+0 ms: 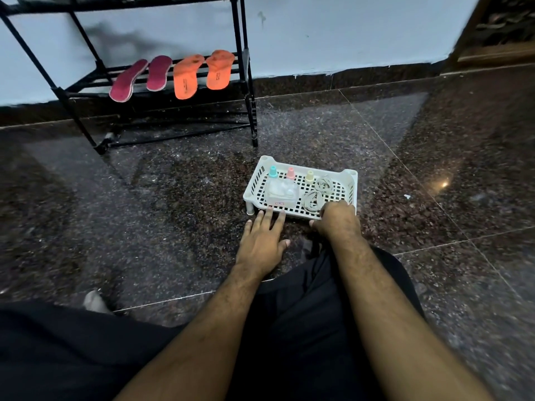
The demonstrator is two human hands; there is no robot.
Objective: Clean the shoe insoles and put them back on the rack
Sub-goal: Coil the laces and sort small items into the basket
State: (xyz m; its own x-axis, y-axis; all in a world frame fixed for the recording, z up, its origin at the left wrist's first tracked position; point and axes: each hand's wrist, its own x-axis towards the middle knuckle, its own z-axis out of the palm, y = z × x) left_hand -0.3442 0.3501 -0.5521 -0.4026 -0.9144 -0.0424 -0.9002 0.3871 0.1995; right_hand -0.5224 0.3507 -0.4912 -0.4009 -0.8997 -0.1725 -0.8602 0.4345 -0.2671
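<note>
My right hand (337, 219) grips the near rim of the white tray (351, 180), I judge to draw it closer | left hand (264, 238) lies flat and open on the floor (173, 198), touching that rim | tray holds three capped bottles (290, 174), a clear packet (282, 193), coiled laces (314, 199) | insoles (185, 75) sit on the rack (246, 82), uncleaned I think.

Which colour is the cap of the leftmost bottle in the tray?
Light blue-green cap, seen in the head view.

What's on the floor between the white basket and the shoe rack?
Nothing: the head view shows only bare dark floor between the basket and the rack.
</note>
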